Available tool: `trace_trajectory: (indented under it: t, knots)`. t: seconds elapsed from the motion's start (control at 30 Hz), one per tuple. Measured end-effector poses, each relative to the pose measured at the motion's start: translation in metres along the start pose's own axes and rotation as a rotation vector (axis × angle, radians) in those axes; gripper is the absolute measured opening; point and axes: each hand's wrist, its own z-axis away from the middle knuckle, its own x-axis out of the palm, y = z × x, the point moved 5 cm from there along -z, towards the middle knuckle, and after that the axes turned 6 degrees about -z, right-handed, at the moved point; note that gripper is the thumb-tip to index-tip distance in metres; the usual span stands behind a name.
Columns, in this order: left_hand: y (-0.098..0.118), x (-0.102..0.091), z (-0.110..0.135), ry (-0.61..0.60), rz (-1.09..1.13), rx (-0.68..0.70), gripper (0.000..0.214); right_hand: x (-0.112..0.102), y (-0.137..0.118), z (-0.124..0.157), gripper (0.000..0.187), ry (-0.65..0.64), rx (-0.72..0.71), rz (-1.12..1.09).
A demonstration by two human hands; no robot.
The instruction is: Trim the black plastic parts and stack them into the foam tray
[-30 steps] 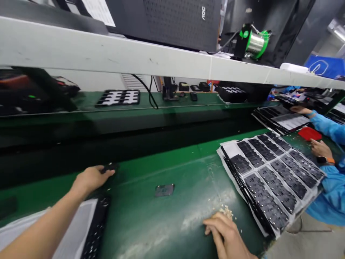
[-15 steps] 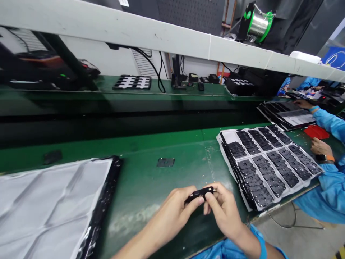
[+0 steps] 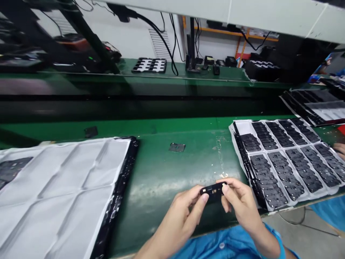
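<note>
Between my two hands is a small flat black plastic part (image 3: 214, 190) with little light-coloured spots on its face, tilted toward me above the green bench. My left hand (image 3: 185, 212) pinches its left end between thumb and fingers. At its right end, my right hand (image 3: 239, 199) grips it the same way, thumb on the near face. A similar thin black part (image 3: 177, 147) lies on the bench beyond my hands. To the right, a white-lined tray (image 3: 262, 154) holds rows of overlapping black parts.
At left lies a stack of trays with a white compartmented liner (image 3: 72, 180) on top; several black parts (image 3: 14, 168) lie at its far left. Another dark part (image 3: 91, 131) rests behind it. A black-and-white tray (image 3: 150, 65) sits on the back ledge. A co-worker's hand (image 3: 340, 149) shows at the right edge.
My view has swung left and downward. The black part has been tipped so more of its spotted face shows, still held by both hands. The co-worker has mostly left the view.
</note>
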Motion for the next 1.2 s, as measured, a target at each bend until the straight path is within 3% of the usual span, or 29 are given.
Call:
trace_trajectory:
  t: [0.2, 0.53, 0.73, 0.93, 1.1, 1.2]
  knots:
    - [-0.006, -0.008, 0.0, 0.132, -0.104, 0.131, 0.031, 0.008, 0.014, -0.019, 0.044, 0.041, 0.003, 0.008]
    - [-0.038, -0.018, -0.006, 0.102, -0.018, 0.037, 0.036, 0.025, 0.03, -0.035, 0.033, 0.092, 0.043, 0.039]
    - [-0.041, -0.024, -0.008, 0.094, -0.022, -0.01, 0.039, 0.027, 0.032, -0.039, 0.019, 0.037, -0.003, 0.072]
    - [-0.042, -0.014, -0.017, 0.052, -0.006, -0.059, 0.037, 0.008, 0.028, -0.04, 0.037, -0.108, -0.003, 0.143]
    - [-0.041, -0.001, -0.026, -0.006, 0.022, -0.107, 0.036, -0.025, 0.003, -0.03, 0.042, 0.029, -0.211, 0.536]
    - [-0.034, 0.007, -0.032, -0.042, 0.019, -0.096, 0.037, -0.027, -0.001, -0.025, 0.029, 0.009, -0.19, 0.603]
